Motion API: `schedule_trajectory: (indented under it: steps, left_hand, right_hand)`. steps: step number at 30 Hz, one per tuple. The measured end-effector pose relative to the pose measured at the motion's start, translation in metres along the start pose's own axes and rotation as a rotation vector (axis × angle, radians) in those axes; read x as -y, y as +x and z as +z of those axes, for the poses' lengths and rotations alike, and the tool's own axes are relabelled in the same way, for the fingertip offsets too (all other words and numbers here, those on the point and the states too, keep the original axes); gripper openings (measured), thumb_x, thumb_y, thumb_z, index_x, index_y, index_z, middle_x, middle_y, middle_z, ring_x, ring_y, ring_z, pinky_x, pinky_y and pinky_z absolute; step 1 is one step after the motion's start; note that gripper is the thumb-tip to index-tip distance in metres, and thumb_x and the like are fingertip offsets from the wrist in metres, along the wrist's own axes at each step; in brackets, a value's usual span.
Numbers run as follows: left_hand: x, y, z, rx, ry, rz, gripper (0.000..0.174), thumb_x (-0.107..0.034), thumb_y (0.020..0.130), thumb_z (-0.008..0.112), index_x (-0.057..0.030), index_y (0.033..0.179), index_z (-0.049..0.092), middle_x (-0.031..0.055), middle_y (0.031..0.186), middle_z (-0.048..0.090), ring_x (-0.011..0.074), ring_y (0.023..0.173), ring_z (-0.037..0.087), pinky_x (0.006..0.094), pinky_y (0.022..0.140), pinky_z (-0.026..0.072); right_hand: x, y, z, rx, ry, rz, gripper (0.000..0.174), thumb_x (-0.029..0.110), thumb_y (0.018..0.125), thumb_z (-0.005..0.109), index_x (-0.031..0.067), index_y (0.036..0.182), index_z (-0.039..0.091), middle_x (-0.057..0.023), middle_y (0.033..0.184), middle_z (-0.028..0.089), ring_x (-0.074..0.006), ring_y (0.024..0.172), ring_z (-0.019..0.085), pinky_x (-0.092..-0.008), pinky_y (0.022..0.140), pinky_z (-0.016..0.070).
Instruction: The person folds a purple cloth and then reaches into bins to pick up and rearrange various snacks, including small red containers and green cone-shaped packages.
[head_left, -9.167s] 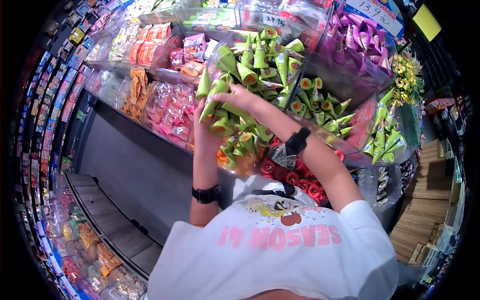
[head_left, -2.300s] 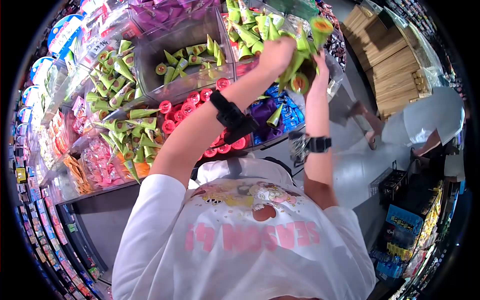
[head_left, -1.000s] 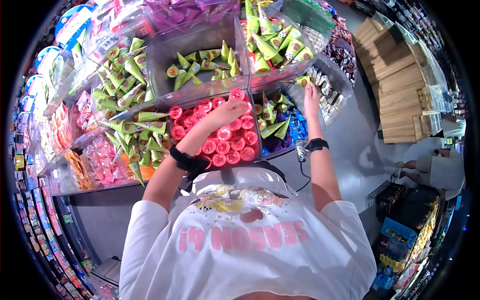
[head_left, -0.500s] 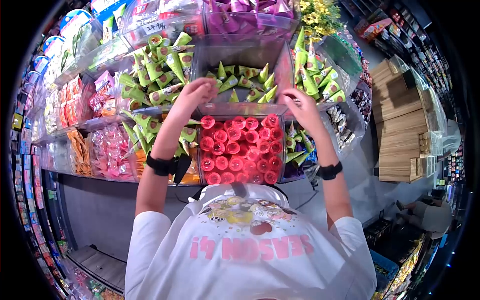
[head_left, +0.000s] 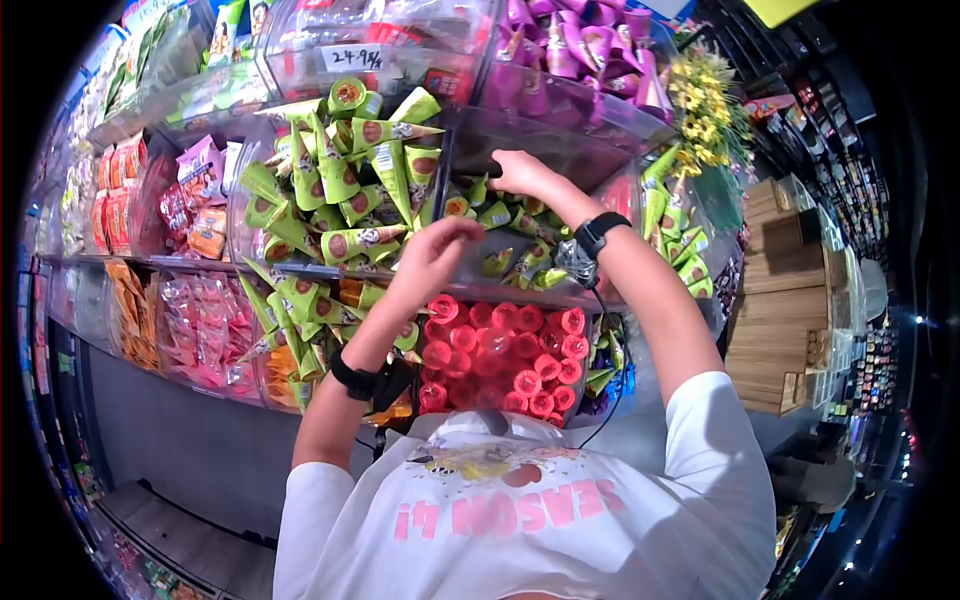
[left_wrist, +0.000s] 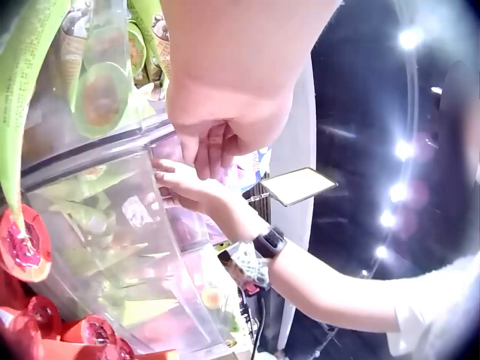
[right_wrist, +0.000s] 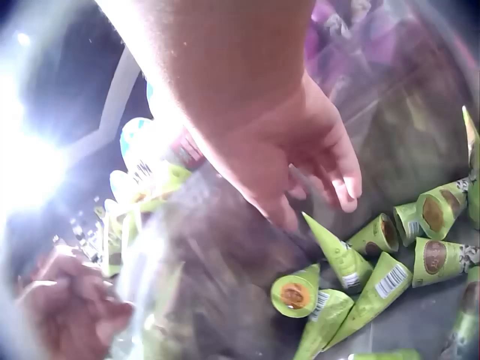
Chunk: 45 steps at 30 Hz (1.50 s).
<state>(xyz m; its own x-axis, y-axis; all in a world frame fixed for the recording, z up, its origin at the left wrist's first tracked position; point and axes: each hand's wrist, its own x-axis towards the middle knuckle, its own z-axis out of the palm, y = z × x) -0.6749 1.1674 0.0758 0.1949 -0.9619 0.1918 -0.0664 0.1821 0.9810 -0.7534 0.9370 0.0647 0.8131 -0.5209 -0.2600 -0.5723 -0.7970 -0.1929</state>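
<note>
In the head view my right hand (head_left: 522, 174) reaches into the middle clear bin (head_left: 600, 150), over several green cone-shaped snack packs (head_left: 495, 215). Its fingers are loosely bent with nothing between them; the right wrist view shows the fingertips just above a pointed green cone pack (right_wrist: 341, 255). My left hand (head_left: 435, 258) hovers over the front wall between the left and middle bins, fingers loosely curled and holding nothing. A fuller heap of green cone packs (head_left: 345, 185) fills the bin on the left. In the left wrist view the right hand (left_wrist: 187, 187) appears beyond the left.
Red-capped containers (head_left: 500, 355) fill the bin in front. Purple cone packs (head_left: 570, 45) sit behind, with yellow flowers (head_left: 705, 100) at their right. More green cones (head_left: 680, 235) lie in the right bin. Pink packets (head_left: 205, 325) are at left, and clear bin walls separate everything.
A second ago my right hand held a green cone at the far right; it has come left into the middle bin without it. The left hand left the red containers and moved to the bin wall.
</note>
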Motion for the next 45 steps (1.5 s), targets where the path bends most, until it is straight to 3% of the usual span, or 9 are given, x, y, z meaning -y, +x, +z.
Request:
schedule_trajectory:
  steps: [4,7,12,15,19,27,32,37,45]
  left_hand:
    - [0.006,-0.006,-0.003,0.134,0.41,0.35,0.027,0.007,0.066,0.049,0.0001,0.091,0.057,0.0134,0.083,0.055,0.0311,0.077,0.056,0.0359,0.07,0.0468]
    - [0.022,-0.012,0.0,0.234,0.663,0.461,0.023,0.0,0.065,0.058,-0.0045,0.087,0.06,0.0084,0.083,0.057,0.0268,0.083,0.056,0.0372,0.078,0.0475]
    - [0.027,-0.012,-0.002,0.308,0.792,0.553,0.027,-0.01,0.062,0.061,-0.0073,0.089,0.061,0.0042,0.086,0.056,0.0224,0.086,0.055,0.0338,0.083,0.0451]
    - [0.024,-0.012,0.0,0.269,0.793,0.56,0.021,-0.009,0.063,0.062,-0.0065,0.085,0.062,0.0043,0.085,0.057,0.0221,0.083,0.056,0.0335,0.08,0.0463]
    - [0.028,-0.013,0.002,0.198,0.745,0.628,0.016,-0.004,0.063,0.063,-0.0039,0.079,0.061,0.0062,0.078,0.057,0.0241,0.077,0.057,0.0348,0.078,0.0482]
    - [0.012,-0.008,0.002,0.201,0.792,0.551,0.029,-0.004,0.061,0.062,-0.002,0.09,0.059,0.0094,0.087,0.057,0.026,0.085,0.056,0.0377,0.084,0.0468]
    - [-0.002,0.026,-0.003,0.129,1.022,0.605,0.031,-0.006,0.066,0.059,-0.0031,0.096,0.057,0.0092,0.092,0.056,0.0249,0.093,0.055,0.0443,0.098,0.0346]
    - [0.016,0.035,-0.003,0.072,1.038,0.58,0.011,-0.005,0.061,0.059,-0.0059,0.068,0.051,0.0054,0.066,0.049,0.0225,0.071,0.053,0.041,0.091,0.0407]
    - [0.016,0.035,-0.002,-0.01,0.94,0.547,0.01,-0.004,0.058,0.056,-0.0054,0.064,0.049,0.0067,0.061,0.047,0.0241,0.066,0.053,0.0379,0.084,0.0435]
  right_hand:
    - [-0.021,0.044,0.055,-0.179,-0.112,-0.384,0.015,0.019,0.071,0.057,0.0067,0.072,0.065,-0.0183,0.068,0.059,-0.035,0.063,0.057,-0.0414,0.059,0.0474]
    - [-0.019,0.049,0.06,-0.191,0.007,-0.455,0.015,0.018,0.072,0.056,0.0073,0.073,0.066,-0.0179,0.07,0.06,-0.0334,0.06,0.057,-0.0393,0.056,0.0469]
    - [-0.041,0.027,0.051,-0.113,-0.014,-0.303,0.049,0.018,0.063,0.071,0.0002,0.107,0.057,-0.0204,0.086,0.061,-0.0371,0.079,0.058,-0.0384,0.069,0.0487]
    - [-0.049,0.024,0.058,-0.111,-0.118,-0.298,0.027,0.022,0.068,0.067,0.0019,0.085,0.061,-0.0165,0.08,0.063,-0.0327,0.078,0.061,-0.0397,0.07,0.0502]
    - [-0.01,0.033,0.06,0.088,-0.396,-0.087,0.016,0.016,0.076,0.057,0.0075,0.084,0.067,-0.0122,0.086,0.066,-0.0252,0.084,0.064,-0.0346,0.069,0.0511]
    - [-0.015,0.026,0.049,0.265,-0.13,0.273,0.047,0.039,0.061,0.071,0.0074,0.096,0.066,-0.0147,0.093,0.065,-0.0295,0.088,0.062,-0.0366,0.076,0.0503]
    - [-0.056,0.001,0.056,-0.123,0.327,0.088,0.043,0.03,0.057,0.075,0.0041,0.09,0.064,-0.0193,0.086,0.063,-0.033,0.083,0.061,-0.0404,0.073,0.0486]
    - [-0.049,-0.009,0.072,-0.118,0.407,0.101,0.026,0.024,0.063,0.069,0.0057,0.082,0.066,-0.0173,0.08,0.064,-0.0326,0.075,0.062,-0.0389,0.068,0.0499]
    - [-0.037,0.02,0.089,-0.415,0.345,0.006,0.021,0.016,0.065,0.064,0.0044,0.082,0.064,-0.0166,0.078,0.063,-0.0344,0.074,0.061,-0.0409,0.068,0.0495]
